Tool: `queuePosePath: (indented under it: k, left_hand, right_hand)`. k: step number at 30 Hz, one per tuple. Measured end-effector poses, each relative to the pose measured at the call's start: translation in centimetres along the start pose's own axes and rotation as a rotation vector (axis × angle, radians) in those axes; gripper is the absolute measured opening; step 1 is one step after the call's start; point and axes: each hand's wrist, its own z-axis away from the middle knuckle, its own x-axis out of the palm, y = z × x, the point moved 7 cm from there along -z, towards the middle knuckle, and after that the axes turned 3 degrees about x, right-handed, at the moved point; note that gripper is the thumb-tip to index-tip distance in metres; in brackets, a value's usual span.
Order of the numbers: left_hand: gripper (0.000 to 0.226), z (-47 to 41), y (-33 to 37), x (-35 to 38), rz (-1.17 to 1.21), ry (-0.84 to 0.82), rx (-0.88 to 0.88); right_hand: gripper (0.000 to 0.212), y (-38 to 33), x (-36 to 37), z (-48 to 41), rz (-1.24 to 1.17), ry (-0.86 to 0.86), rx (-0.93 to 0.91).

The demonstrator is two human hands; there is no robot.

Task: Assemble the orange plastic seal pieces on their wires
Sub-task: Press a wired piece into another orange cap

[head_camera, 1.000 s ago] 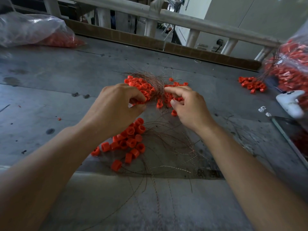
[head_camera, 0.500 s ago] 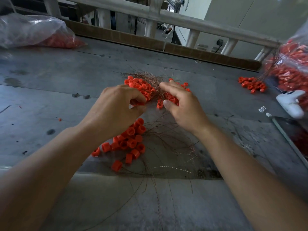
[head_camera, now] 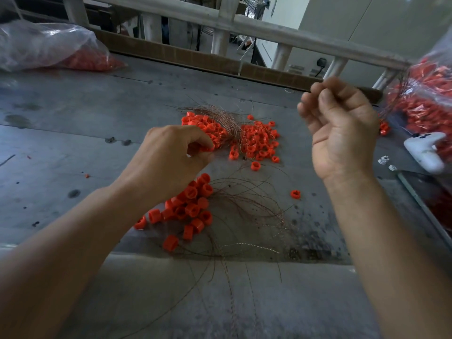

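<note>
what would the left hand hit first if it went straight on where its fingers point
Probably the far pile of orange seal pieces, right at the left hand's fingertips, then the wire bundle.

No legible text, label, brand, number or sign anywhere in view
</note>
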Motion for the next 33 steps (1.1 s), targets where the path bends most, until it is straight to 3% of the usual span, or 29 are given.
queuePosePath:
  k: [8, 15, 22, 33]
  left_hand:
    - [0.026, 0.2, 0.4, -0.9, 0.234, 0.039, -0.025]
    - [0.029, 0.6, 1.6, -1.5, 0.287, 0.085, 0.092]
    - [0.04, 1.1, 3.1, -1.2, 0.127, 0.082, 0.269]
    - [0.024, 1.3, 3.6, -0.5, 0.092, 0.034, 0.327]
  right_hand:
    - [0.026, -3.1, 1.2, 1.3, 0.425, -0.182, -0.328]
    - [0.034, 1.2, 3.9, 3.1, 0.861, -0.492, -0.128]
    - [0.034, 3.4, 5.9, 5.4, 0.974, -0.724, -0.059]
    - [0.033, 4.0, 6.1, 6.0, 0.902, -0.778, 0.019]
